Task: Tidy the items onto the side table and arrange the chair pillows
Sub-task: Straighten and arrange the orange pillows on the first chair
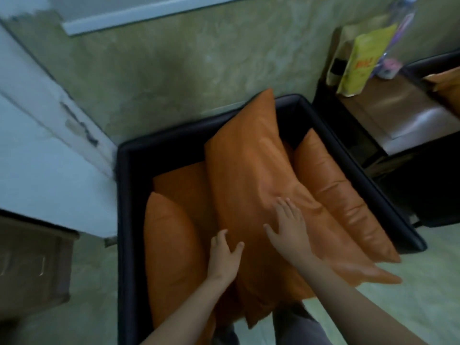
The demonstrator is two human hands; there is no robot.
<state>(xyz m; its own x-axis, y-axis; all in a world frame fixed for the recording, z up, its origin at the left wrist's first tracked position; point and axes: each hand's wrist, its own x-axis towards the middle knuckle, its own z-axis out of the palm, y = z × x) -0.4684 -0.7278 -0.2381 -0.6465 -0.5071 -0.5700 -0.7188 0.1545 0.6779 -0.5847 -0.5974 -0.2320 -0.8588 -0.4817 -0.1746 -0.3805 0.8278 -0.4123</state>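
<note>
A black armchair point(129, 185) holds several orange leather pillows. A large orange pillow point(249, 170) lies tilted across the seat, its top corner over the backrest. My right hand point(288, 230) lies flat on it, fingers spread. My left hand point(224, 257) grips that pillow's left edge, thumb on top. A side pillow point(169, 250) stands along the left armrest and another side pillow point(348, 205) along the right. The brown side table point(398, 115) at right carries a yellow packet point(361, 58) and a clear bottle point(400, 28).
A second chair with an orange pillow point(445, 90) shows at the far right edge. A white door point(37, 145) and a brown cabinet point(32, 260) stand to the left. The greenish wall runs behind the chair, pale floor in front.
</note>
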